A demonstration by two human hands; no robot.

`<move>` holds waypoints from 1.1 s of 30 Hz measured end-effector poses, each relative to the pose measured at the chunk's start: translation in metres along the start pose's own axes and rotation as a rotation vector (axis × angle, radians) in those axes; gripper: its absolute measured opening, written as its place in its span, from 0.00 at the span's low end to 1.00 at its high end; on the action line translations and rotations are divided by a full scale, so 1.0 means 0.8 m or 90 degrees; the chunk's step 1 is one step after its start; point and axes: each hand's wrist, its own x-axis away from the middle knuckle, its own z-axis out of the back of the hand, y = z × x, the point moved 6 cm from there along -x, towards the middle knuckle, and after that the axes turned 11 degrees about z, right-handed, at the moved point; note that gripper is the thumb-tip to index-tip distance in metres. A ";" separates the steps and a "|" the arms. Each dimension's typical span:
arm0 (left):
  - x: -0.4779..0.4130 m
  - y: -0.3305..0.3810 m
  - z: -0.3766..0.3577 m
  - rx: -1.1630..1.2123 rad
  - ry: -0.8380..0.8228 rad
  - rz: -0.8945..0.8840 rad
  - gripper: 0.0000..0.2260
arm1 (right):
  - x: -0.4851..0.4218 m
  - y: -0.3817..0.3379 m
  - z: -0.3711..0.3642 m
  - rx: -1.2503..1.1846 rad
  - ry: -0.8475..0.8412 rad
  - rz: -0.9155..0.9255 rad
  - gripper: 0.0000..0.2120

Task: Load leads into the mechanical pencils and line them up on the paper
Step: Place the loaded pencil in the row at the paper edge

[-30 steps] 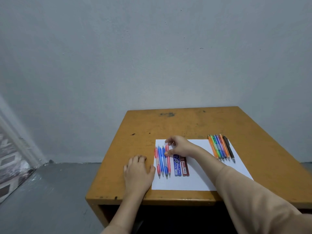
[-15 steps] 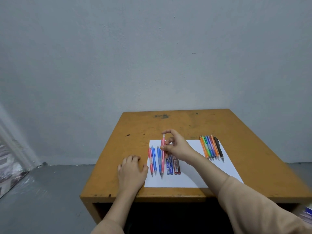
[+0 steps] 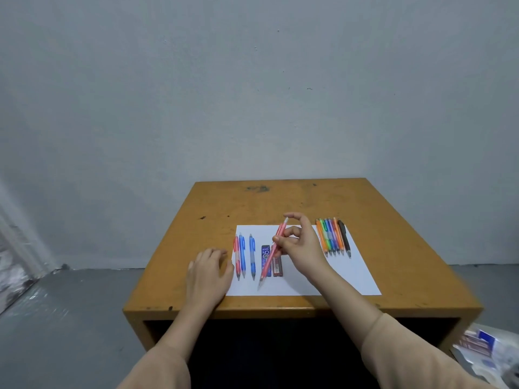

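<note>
The right hand (image 3: 302, 245) hangs over the middle of the paper (image 3: 323, 276), its grip pinching a red pencil (image 3: 271, 256) between thumb and fingers. The pencil slants, cap toward the paper's far edge and tip low over its near half.

The left hand (image 3: 207, 273) rests on the counter (image 3: 280, 203) just beside the paper's left edge, fingers loosely curled, grip holding nothing.

By that left edge lie a second red pencil (image 3: 236, 256) and two blue pencils (image 3: 252, 256), tips toward the near edge.

Two lead cases (image 3: 265, 261) lie side by side on the paper, one blue and one dark red, partly behind the held pencil.

At the paper's far right corner sits a tight row of coloured pencils (image 3: 332, 237), with the black one outermost.
</note>
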 end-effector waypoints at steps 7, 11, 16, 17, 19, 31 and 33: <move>0.018 0.038 0.001 0.104 0.021 -0.090 0.13 | 0.018 0.003 0.025 -0.079 0.131 0.022 0.20; 0.035 0.074 -0.005 0.190 -0.026 -0.167 0.13 | 0.025 0.008 0.031 -0.102 0.188 0.027 0.21; 0.055 0.089 -0.021 0.253 -0.081 -0.222 0.16 | 0.029 0.014 0.029 -0.131 0.203 0.018 0.21; 0.057 0.089 -0.021 0.258 -0.073 -0.227 0.16 | 0.030 0.014 0.029 -0.135 0.204 0.017 0.21; 0.055 0.085 -0.020 0.265 -0.057 -0.216 0.15 | 0.033 0.015 0.029 -0.148 0.208 0.015 0.21; 0.041 0.055 -0.016 0.333 0.023 -0.073 0.09 | 0.030 0.044 0.032 -0.208 0.255 -0.057 0.09; 0.039 0.051 -0.017 0.348 0.026 -0.047 0.09 | 0.030 0.050 0.034 -0.239 0.270 -0.085 0.07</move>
